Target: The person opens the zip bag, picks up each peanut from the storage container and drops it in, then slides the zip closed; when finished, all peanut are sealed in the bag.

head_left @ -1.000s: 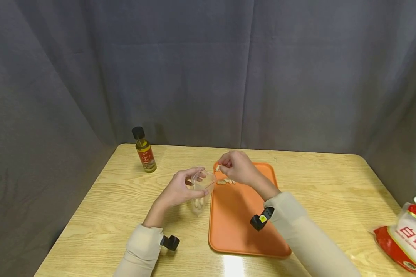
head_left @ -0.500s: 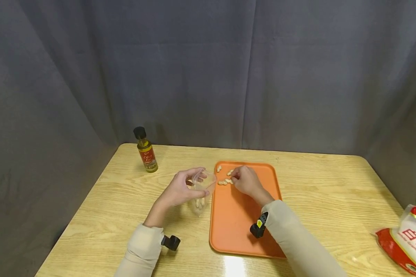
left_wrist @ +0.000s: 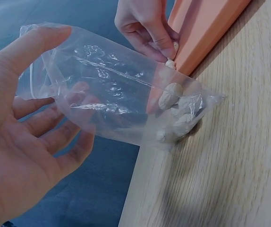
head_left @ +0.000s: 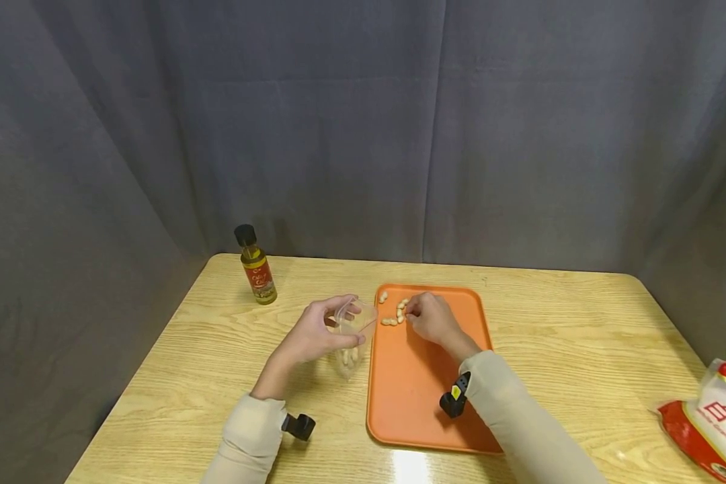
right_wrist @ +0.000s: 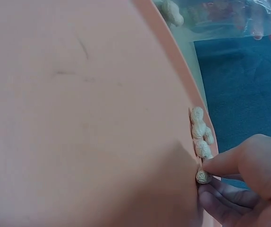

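Right hand pinches a peanut over the tray, left hand holds the bag

Nearest, the two sleeves [head_left: 251, 430] slant in from the lower edge, a small black camera [head_left: 302, 427] at each wrist. The right forearm crosses the near right corner of the orange tray [head_left: 411, 390], whose low rim lies flat on the wooden counter [head_left: 550, 336]. A red-and-white packet [head_left: 716, 410] stands off to the right, with a wide band of wood grain between it and the tray.

Beyond, just left of the tray's left rim, the left hand [head_left: 314, 333] grips a clear plastic bag [left_wrist: 107, 80] at its mouth, thumb and fingers spread apart; peanuts [left_wrist: 170, 96] sit in its low end. Whether the bag touches the counter is hard to tell.

Farther in, the right hand [head_left: 432, 319], wrist bent down, pinches a peanut [right_wrist: 203, 177] between thumb and fingers. Loose peanuts [head_left: 390, 321] lie beside it, one [head_left: 383, 296] near the tray's far left corner.

An oil bottle [head_left: 258, 272] stands upright toward the counter's far left corner; a grey curtain [head_left: 314, 134] hangs behind.
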`<state>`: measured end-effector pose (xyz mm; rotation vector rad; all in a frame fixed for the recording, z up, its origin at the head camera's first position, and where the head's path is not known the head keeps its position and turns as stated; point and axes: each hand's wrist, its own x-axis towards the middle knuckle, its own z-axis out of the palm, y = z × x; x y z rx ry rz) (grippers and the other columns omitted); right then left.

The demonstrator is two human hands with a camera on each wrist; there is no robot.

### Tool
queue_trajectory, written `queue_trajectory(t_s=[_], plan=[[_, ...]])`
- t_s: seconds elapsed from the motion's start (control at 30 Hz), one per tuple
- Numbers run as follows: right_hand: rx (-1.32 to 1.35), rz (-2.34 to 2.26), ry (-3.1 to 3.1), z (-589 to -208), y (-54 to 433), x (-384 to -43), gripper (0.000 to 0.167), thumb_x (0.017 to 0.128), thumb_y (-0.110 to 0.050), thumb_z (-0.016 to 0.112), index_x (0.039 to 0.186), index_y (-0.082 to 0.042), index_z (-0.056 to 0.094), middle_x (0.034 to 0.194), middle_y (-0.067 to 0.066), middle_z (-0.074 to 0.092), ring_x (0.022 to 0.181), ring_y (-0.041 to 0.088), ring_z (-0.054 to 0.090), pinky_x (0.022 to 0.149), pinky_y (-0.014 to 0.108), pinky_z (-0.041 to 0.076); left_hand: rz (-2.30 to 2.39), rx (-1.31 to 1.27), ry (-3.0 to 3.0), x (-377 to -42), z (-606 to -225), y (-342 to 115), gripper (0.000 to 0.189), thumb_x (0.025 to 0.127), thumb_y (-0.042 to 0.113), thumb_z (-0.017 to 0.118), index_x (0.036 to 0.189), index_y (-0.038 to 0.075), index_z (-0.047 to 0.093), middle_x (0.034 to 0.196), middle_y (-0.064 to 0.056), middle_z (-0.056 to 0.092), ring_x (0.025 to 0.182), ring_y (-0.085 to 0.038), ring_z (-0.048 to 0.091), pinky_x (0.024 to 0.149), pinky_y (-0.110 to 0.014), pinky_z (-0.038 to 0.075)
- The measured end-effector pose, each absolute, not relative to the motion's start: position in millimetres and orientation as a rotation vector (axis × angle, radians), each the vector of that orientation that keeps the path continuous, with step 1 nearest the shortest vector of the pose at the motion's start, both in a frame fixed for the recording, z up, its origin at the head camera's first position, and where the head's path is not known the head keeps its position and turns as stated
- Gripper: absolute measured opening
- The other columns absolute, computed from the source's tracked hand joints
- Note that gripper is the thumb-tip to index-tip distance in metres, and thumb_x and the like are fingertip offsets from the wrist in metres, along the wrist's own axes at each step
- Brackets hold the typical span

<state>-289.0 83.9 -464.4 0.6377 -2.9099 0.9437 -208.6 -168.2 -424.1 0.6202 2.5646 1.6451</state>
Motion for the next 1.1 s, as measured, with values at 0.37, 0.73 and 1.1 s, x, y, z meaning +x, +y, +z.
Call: queue_trajectory(t_s=[0.37,0.73,1.1], plan=[[0.821,0.954,-2.809,-429.6,84.5,-286.9,0.008,0.088,0.003,0.065,0.091,0.003,0.073,0.081,0.007,0.068,0.066,0.016,0.055,0.063,0.034,0.049,1.643,0.630,2.553,-209.7,-426.2,-168.8,0.073,0.080,0.018,0.082,0.144,0.001,0.050,0.124,-0.017,0.064,0.113,-0.026,0.058,0.093,-0.043,0.045],[1.004,0.902,-2.638,-376.8,59.1,-260.3,0.008,0.089,0.001,0.067,0.094,0.000,0.074,0.085,0.006,0.067,0.071,0.016,0.060,0.068,0.034,0.053,1.627,0.624,2.561,-209.8,-425.9,-168.9,0.072,0.081,0.019,0.082,0.143,0.001,0.050,0.123,-0.017,0.065,0.114,-0.026,0.058,0.094,-0.045,0.045],[1.184,0.861,-2.532,-362.0,36.9,-235.4,0.010,0.085,0.005,0.070,0.092,0.000,0.074,0.083,0.006,0.064,0.075,0.019,0.062,0.068,0.030,0.053,1.616,0.666,2.565,-209.6,-426.0,-166.3,0.069,0.081,0.015,0.080,0.141,0.001,0.052,0.121,-0.013,0.066,0.111,-0.030,0.060,0.091,-0.048,0.046]])
